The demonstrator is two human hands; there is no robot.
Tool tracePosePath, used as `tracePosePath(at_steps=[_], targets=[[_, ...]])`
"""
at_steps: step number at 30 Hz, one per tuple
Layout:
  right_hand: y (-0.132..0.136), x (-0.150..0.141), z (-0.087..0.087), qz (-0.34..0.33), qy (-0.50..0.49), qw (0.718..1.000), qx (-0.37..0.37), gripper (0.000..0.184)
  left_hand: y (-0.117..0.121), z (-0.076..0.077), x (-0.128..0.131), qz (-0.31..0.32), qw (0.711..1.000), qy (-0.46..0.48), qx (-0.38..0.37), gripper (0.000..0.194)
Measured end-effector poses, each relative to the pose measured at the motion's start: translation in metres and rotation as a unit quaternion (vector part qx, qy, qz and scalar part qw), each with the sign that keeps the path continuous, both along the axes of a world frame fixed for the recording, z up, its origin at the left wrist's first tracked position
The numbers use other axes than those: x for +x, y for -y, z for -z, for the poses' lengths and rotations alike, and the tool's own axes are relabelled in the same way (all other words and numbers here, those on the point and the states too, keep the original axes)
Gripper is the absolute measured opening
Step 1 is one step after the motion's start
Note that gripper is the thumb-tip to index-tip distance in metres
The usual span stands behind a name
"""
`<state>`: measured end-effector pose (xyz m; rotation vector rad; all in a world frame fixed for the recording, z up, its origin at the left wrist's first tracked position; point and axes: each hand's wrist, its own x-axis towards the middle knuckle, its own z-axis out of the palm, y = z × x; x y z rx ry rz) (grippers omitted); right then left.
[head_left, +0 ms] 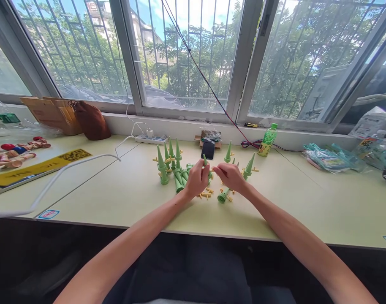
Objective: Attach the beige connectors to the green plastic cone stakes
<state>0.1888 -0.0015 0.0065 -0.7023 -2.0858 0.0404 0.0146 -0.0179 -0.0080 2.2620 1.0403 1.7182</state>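
My left hand (197, 179) is closed around a green plastic watering spike (205, 159), whose pointed tip sticks up above the fist. Close by on the right, my right hand (231, 175) pinches a small yellow valve (212, 169) against the spike's side; the fingers hide most of it. Left of my hands, several green spikes with yellow valves stand upright, such as the front spike (161, 166). Beside them lie plain green spikes (179, 179). Under my hands are loose yellow valves (207, 194). One spike (223, 196) lies near my right wrist, and others stand behind it (248, 168).
A phone (207, 149) leans at the back by a small carton. To its right stands a green bottle (267, 140). A power strip (151, 139) and white cable (82, 161) are on the left, with a brown pouch (91, 120) and wooden toys (18, 151). Plastic bags (330, 157) lie right.
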Motion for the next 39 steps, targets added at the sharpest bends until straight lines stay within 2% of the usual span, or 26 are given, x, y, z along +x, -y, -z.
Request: tracePosePath(at_steps=[7, 15, 21, 33, 39], targets=[[0.0019, -0.0006, -0.0019, -0.001, -0.002, 1.000, 0.006, 0.043, -0.0009, 0.0016, 0.0001, -0.004, 1.000, 0.009, -0.006, 0.018], [0.0039, -0.0009, -0.0046, -0.040, -0.018, 0.999, -0.009, 0.023, -0.0014, -0.0006, 0.0013, -0.019, 0.998, 0.042, -0.032, 0.023], [0.0047, -0.0010, -0.0042, -0.058, -0.029, 0.998, -0.023, 0.019, -0.0016, -0.0021, 0.0018, -0.012, 0.997, 0.063, -0.038, 0.028], [0.0030, -0.0006, -0.0028, -0.050, -0.026, 0.998, -0.029, 0.024, -0.0009, -0.0022, 0.0021, -0.017, 0.998, 0.041, -0.033, 0.024], [0.0005, 0.0015, -0.0017, -0.019, -0.005, 1.000, -0.019, 0.041, -0.0010, -0.0003, 0.0018, -0.005, 0.999, 0.029, -0.028, 0.023]])
